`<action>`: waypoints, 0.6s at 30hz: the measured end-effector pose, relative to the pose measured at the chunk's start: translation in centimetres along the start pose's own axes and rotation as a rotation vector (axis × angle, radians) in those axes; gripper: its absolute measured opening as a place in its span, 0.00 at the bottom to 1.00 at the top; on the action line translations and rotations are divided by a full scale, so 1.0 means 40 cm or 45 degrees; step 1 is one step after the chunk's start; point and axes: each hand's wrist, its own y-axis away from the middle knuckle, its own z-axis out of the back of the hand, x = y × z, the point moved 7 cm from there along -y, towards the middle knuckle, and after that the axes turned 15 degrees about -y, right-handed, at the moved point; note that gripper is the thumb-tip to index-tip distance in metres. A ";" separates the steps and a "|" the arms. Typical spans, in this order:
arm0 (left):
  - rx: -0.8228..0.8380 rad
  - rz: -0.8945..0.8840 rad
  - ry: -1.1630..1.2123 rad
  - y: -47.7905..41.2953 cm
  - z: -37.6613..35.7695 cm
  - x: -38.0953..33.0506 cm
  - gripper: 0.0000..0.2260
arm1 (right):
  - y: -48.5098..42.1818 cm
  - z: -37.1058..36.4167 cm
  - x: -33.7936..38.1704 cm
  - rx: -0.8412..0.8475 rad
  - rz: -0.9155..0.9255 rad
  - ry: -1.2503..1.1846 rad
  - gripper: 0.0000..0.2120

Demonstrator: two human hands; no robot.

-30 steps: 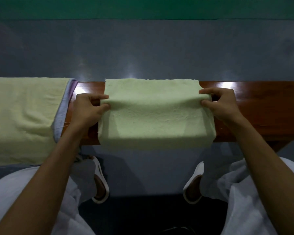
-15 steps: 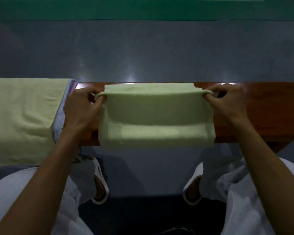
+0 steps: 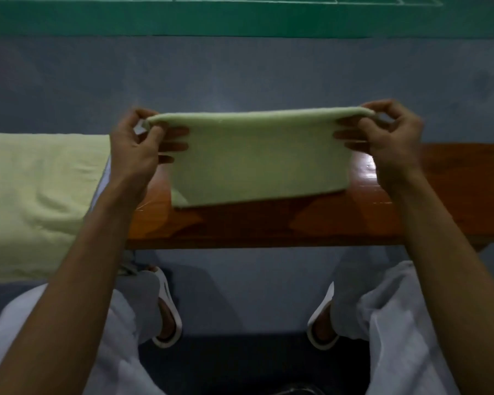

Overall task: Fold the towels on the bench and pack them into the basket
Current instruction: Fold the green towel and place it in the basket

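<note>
Head view, left to right: a pale yellow towel (image 3: 35, 195) lies spread over the left end of the bench (image 3: 297, 223). Beside it the left hand (image 3: 137, 146), fingers curled, pinches the upper left corner of the folded green towel (image 3: 257, 155), forearm reaching in from the lower left. That towel hangs stretched between both hands above the bench, folded edge uppermost; whether its lower edge touches the wood is unclear. The right hand (image 3: 391, 141) pinches the upper right corner likewise, fingertips (image 3: 343, 135) on the near face, forearm angled in from the lower right.
</note>
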 end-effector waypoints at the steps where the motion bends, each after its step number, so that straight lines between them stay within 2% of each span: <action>1: -0.025 -0.024 0.017 0.001 0.013 -0.008 0.08 | 0.003 0.003 0.017 0.016 0.052 -0.052 0.09; 4: 0.013 -0.049 -0.033 0.017 0.040 0.003 0.09 | 0.024 0.029 0.017 0.068 0.018 -0.141 0.08; 6: 0.165 -0.061 -0.269 0.031 0.039 0.034 0.05 | 0.045 0.049 -0.015 0.090 -0.120 -0.130 0.07; 8: 0.374 -0.052 -0.577 0.055 0.022 0.078 0.05 | 0.073 0.064 -0.050 0.150 -0.326 0.054 0.02; 10: 0.595 -0.009 -0.804 0.082 -0.004 0.122 0.06 | 0.103 0.078 -0.095 0.277 -0.570 0.374 0.07; 13: 0.853 0.114 -0.919 0.104 -0.028 0.156 0.02 | 0.134 0.095 -0.147 0.438 -0.816 0.723 0.10; 16: 0.862 0.217 -0.850 0.099 -0.031 0.156 0.15 | 0.130 0.103 -0.146 0.480 -0.855 0.912 0.14; 18: 0.634 0.161 -0.917 0.081 -0.021 0.147 0.19 | 0.135 0.109 -0.146 0.487 -0.989 0.997 0.18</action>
